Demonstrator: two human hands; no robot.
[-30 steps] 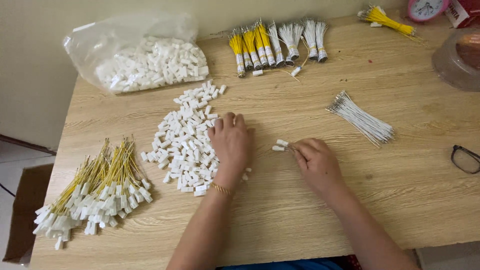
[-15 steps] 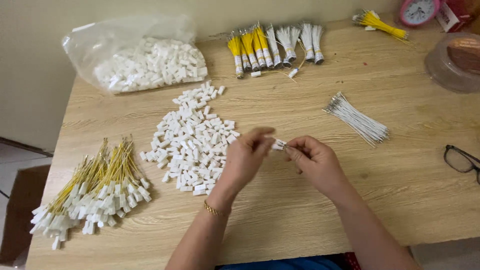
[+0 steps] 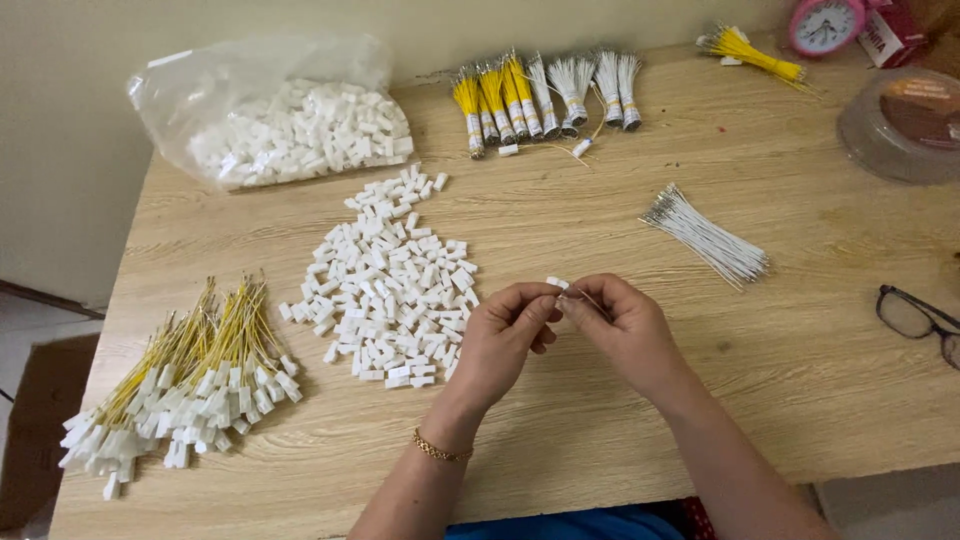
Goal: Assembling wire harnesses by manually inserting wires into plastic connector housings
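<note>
White plastic connector, small and blocky, is being pinched between the fingertips of the left hand and the right hand above the middle of the wooden desk. Each grip is closing tightly on it; a thin wire is running from the connector into the right grip. A loose pile of white connectors is lying just left of the hands, and a bundle of white wires is lying toward the right edge.
</note>
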